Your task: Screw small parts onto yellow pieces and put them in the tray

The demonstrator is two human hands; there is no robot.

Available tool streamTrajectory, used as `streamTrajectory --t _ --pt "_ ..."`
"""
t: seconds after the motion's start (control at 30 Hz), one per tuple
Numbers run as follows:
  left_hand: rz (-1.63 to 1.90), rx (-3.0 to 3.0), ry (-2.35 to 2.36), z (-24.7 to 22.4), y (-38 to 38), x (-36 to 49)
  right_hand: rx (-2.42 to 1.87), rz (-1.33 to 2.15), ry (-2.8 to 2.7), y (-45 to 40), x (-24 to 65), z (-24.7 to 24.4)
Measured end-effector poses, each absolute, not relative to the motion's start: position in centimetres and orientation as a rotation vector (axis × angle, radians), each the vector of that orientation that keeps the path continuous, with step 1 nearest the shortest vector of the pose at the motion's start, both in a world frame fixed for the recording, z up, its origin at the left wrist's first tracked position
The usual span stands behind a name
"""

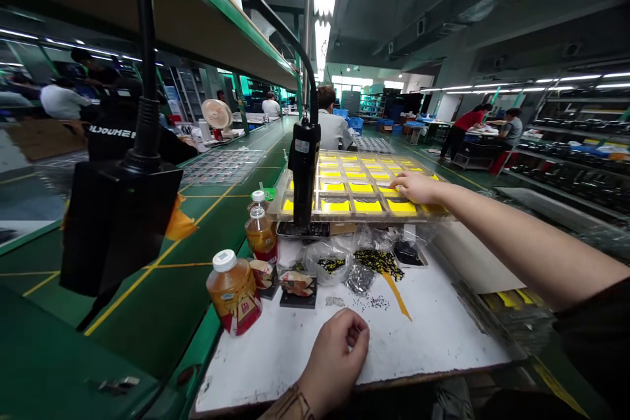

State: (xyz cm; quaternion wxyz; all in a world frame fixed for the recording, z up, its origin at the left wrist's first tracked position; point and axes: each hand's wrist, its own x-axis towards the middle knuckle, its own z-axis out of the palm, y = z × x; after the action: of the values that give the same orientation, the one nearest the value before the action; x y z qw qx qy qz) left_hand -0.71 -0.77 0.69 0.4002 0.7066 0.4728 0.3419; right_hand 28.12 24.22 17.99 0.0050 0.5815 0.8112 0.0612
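My right hand (416, 187) reaches out over a clear plastic tray (367, 215) whose compartments hold bright yellow pieces (365, 205). Its fingers are slightly apart and bent down at one compartment, and no held thing shows there. Close to the front of the white tabletop (433, 328) is my left hand (339, 344), its fingers curled in; whatever they may hold is hidden. Just beyond it lie scattered tiny black parts (375, 302) and a small pale patterned strip (335, 301). An orange-yellow strip (398, 298) runs toward a heap of small black-and-yellow parts (378, 262).
A black power screwdriver (305, 174) hangs before the tray, and a black box-shaped device (121, 223) hangs at left. Drink bottles (235, 295) and two black-based blocks (298, 289) line the left side. A green conveyor (197, 213) runs alongside. People work further back.
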Motion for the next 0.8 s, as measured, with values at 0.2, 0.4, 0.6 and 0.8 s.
streamTrajectory --t 0.2,0.4,0.6,0.8 --pt "0.869 1.774 1.196 0.7 -0.7 -0.8 1.93 0.208 2.561 24.1 28.0 18.0" --pt "0.909 1.781 1.168 0.5 -0.7 -0.9 1.949 0.298 2.798 21.3 28.5 18.2" --pt "0.891 1.743 1.194 0.6 -0.6 -0.7 2.105 0.526 3.176 12.4 27.1 18.2" --pt "0.956 1.566 1.175 -0.2 -0.5 -0.7 2.16 -0.667 3.574 2.6 23.1 11.8"
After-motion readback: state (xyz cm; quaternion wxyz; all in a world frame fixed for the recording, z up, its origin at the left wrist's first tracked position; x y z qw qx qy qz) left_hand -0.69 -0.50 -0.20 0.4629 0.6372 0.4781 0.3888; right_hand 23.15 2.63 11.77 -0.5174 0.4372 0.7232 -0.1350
